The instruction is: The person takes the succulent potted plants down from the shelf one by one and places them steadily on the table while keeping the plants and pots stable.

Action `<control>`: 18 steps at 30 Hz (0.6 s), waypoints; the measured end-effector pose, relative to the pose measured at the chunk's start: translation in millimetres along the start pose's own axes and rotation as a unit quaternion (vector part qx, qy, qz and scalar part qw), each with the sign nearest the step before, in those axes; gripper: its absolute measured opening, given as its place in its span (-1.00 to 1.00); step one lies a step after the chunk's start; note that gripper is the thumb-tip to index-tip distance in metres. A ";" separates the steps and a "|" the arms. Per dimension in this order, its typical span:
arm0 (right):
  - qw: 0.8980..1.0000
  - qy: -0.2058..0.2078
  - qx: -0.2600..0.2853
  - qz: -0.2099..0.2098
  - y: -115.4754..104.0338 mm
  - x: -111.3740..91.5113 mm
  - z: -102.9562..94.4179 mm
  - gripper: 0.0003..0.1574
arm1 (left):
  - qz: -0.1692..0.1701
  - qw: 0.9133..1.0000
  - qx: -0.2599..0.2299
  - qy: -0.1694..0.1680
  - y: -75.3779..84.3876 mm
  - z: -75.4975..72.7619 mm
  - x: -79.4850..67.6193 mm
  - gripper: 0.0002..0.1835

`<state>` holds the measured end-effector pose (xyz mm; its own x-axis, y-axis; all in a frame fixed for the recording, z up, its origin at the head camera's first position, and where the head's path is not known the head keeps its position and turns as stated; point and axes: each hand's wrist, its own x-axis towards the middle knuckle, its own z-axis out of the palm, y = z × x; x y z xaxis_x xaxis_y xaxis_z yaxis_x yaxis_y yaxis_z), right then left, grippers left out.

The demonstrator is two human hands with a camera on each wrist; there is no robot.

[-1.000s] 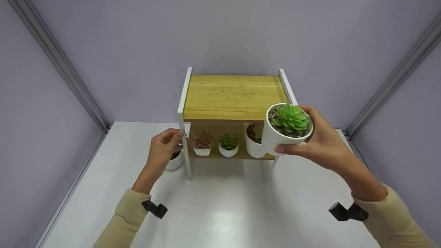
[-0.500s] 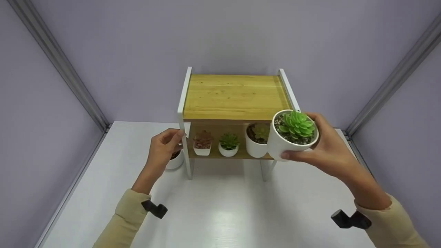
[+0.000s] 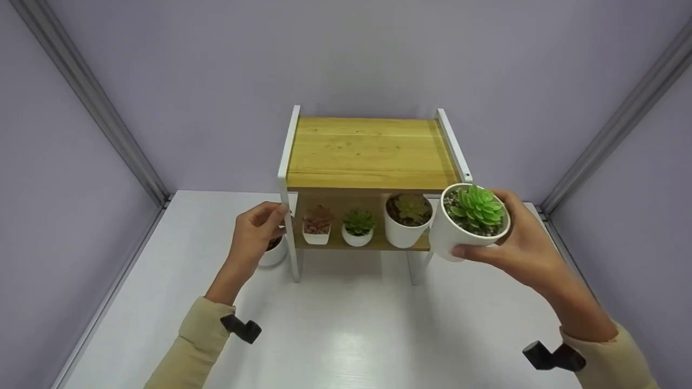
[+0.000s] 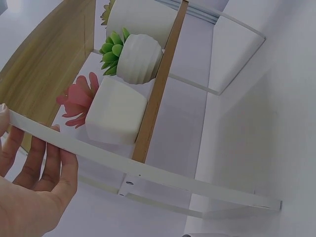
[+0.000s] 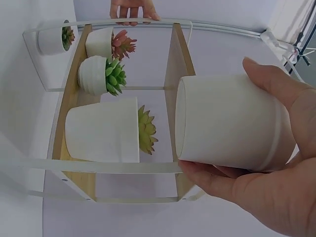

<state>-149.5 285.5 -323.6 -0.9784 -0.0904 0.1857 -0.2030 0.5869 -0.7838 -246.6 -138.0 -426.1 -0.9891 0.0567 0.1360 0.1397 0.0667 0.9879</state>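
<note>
White and smooth, the held pot (image 3: pixel 453 236) hangs in the right hand (image 3: pixel 527 251), whose thumb and fingers are wrapped round its side, just by the near right corner of the rack; whether it touches the rail I cannot tell. Its green succulent (image 3: pixel 478 208) rises clear of the fingers, and a low, sidelong grip like this seems the right one: leaves unpinched, rim level, gravel kept in. I would mind the tall pot (image 3: pixel 403 235) close by on the lower shelf (image 3: pixel 336 233), as the base could knock it. The left hand (image 3: pixel 254 229) pinches the white frame (image 3: pixel 295 265) on the far side, a sensible brace so long as it does not pull.

The wooden top board (image 3: pixel 370 154) shows pale grain and small knots. Under the rack, a glossy white desk (image 3: pixel 335 335) throws back a soft patch of light. Mauve-grey walls (image 3: pixel 367 59) close it in, with metal strips (image 3: pixel 102 100) along the corners.
</note>
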 end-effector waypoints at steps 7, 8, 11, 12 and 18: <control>1.000 0.014 -0.003 0.010 9.0 -4.8 -1.5 0.25 | -0.001 1.000 0.007 -0.001 -1.7 -0.9 1.0 -0.64; 1.000 0.015 -0.002 0.013 10.2 -5.6 -1.9 0.25 | -0.002 1.000 0.007 -0.001 -1.7 -0.6 0.9 -0.64; 1.000 0.019 0.001 0.016 14.4 -7.4 -2.7 0.25 | -0.005 1.000 0.006 0.000 -1.5 0.0 0.7 -0.63; 1.000 0.021 0.003 0.016 16.1 -7.7 -2.9 0.25 | -0.005 1.000 0.005 0.001 -1.4 0.2 0.5 -0.63; 0.999 0.031 0.014 0.015 25.2 -8.5 -4.8 0.23 | -0.005 1.000 -0.001 0.006 -2.0 0.6 0.5 -0.64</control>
<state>-146.1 304.9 -342.0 -0.9801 -0.0216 0.1973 -0.1747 0.5658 -0.8059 -247.3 -137.4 -428.0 -0.9908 0.0440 0.1280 0.1307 0.0662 0.9892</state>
